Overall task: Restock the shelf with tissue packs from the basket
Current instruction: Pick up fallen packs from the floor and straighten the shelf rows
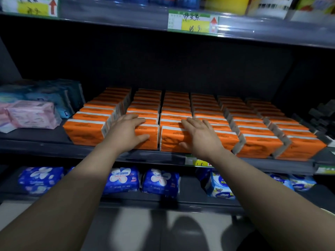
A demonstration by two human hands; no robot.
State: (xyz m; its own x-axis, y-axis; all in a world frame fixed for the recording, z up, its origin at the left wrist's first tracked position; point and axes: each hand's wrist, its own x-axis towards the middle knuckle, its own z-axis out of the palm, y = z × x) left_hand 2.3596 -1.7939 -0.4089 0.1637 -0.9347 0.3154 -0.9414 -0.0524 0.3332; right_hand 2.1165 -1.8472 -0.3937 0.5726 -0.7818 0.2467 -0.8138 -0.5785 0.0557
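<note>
Several rows of orange tissue packs (pixel 257 144) fill the middle shelf (pixel 54 145), running from its front lip to the dark back. My left hand (pixel 125 132) lies flat with fingers spread on the front pack of the second row (pixel 152 136), thumb against its front face. My right hand (pixel 201 134) rests the same way on the front pack of the third row (pixel 170 140). Neither hand is closed around a pack. The basket is not in view.
Pink and blue soft packs (pixel 30 115) sit left of the orange rows. Black packs (pixel 320 116) stand at the far right. Blue and white packs (pixel 121 180) line the shelf below. Price tags (pixel 192 22) hang on the upper shelf edge. Grey floor lies beneath.
</note>
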